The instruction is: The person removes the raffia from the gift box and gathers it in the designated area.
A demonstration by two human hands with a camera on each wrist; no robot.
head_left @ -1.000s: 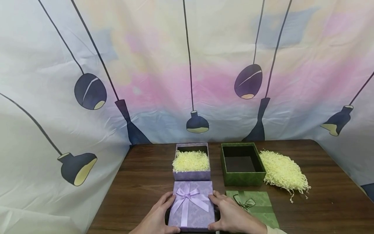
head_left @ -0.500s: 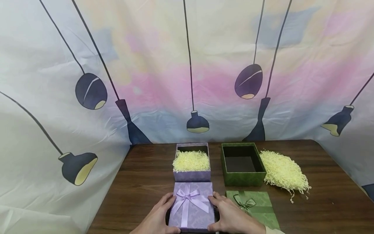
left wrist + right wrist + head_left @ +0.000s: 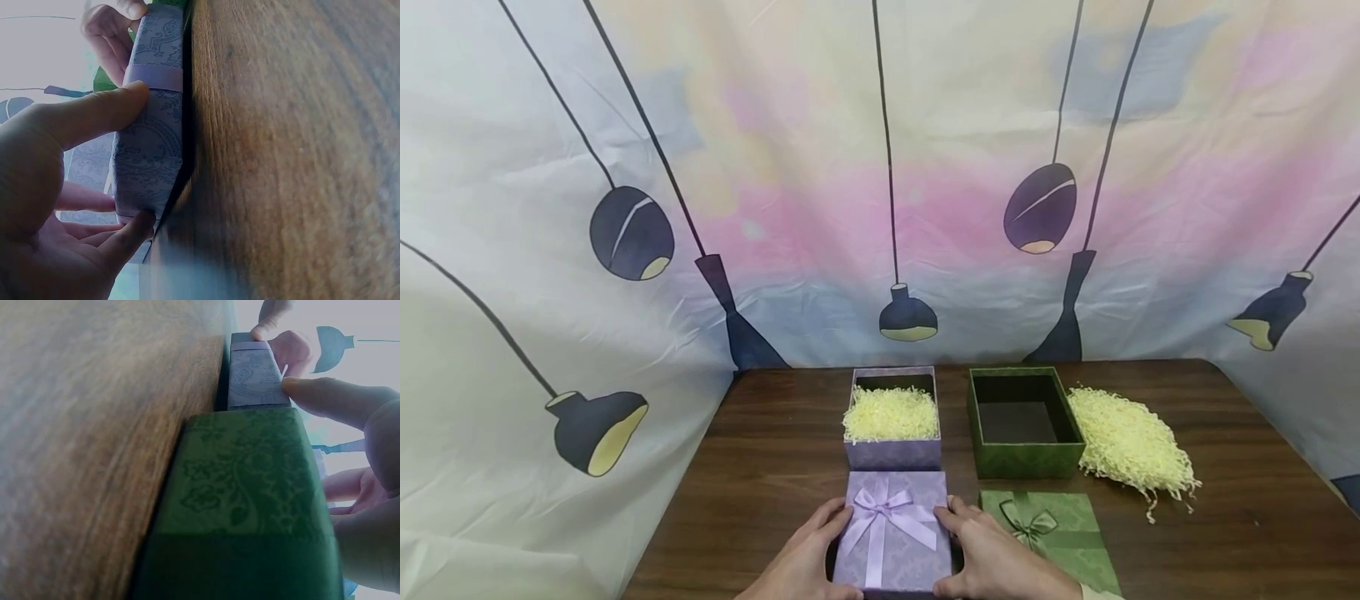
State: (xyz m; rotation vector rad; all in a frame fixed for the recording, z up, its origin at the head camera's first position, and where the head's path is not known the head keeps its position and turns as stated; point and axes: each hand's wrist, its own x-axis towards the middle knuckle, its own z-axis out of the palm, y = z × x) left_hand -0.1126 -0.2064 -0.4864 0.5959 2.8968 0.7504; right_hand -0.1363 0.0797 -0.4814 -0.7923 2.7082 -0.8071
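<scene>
A lilac gift box lid (image 3: pixel 895 537) with a ribbon bow lies at the near middle of the table. My left hand (image 3: pixel 808 550) holds its left side, and in the left wrist view the thumb (image 3: pixel 125 109) presses the near side wall beside the ribbon band. On the opposite side my right hand (image 3: pixel 992 550) holds the lid between thumb and fingers. Directly behind the lid stands the uncovered lilac box (image 3: pixel 895 455), heaped with pale yellow shredded paper (image 3: pixel 891 414). In the right wrist view a green lid (image 3: pixel 244 475) fills the foreground, close to the right hand.
Right of the lilac box, an uncovered green box (image 3: pixel 1026 461) shows a dark, bare inside. A loose pile of yellow shredded paper (image 3: pixel 1131 446) lies beside it. The brown wooden table (image 3: pixel 752 467) ends at a hanging cloth (image 3: pixel 805 317) printed with lamps.
The lilac lid has shifted slightly toward me, with both hands on it, so a little more of the lilac box's front wall shows. The boxes and the paper pile stay put.
</scene>
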